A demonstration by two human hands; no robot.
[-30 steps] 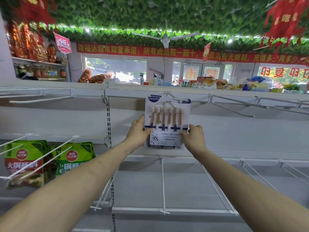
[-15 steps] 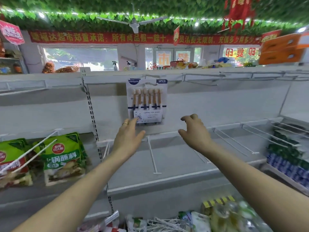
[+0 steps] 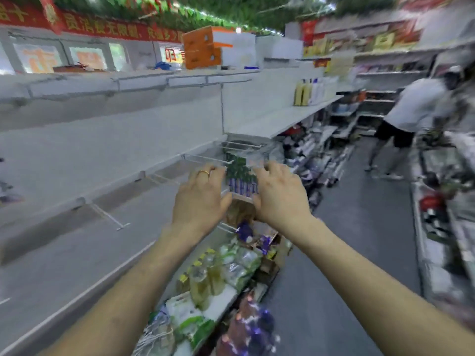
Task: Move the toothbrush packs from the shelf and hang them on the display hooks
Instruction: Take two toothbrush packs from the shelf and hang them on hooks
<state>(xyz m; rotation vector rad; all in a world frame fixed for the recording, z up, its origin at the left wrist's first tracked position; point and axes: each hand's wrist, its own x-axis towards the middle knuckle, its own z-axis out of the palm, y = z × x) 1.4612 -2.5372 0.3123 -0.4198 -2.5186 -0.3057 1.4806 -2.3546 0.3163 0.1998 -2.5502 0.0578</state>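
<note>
Toothbrush pack is seen at frame centre, just below the shelf's wire rails, flanked by both hands. Left hand is set at its left edge, right hand at its right edge, fingers curved. Actual grip cannot be told; the frame is blurred.

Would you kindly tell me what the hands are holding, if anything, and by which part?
It cannot be told. The left hand is at the left edge of a green-and-purple pack and the right hand at its right edge, but blur hides any grip.
</note>
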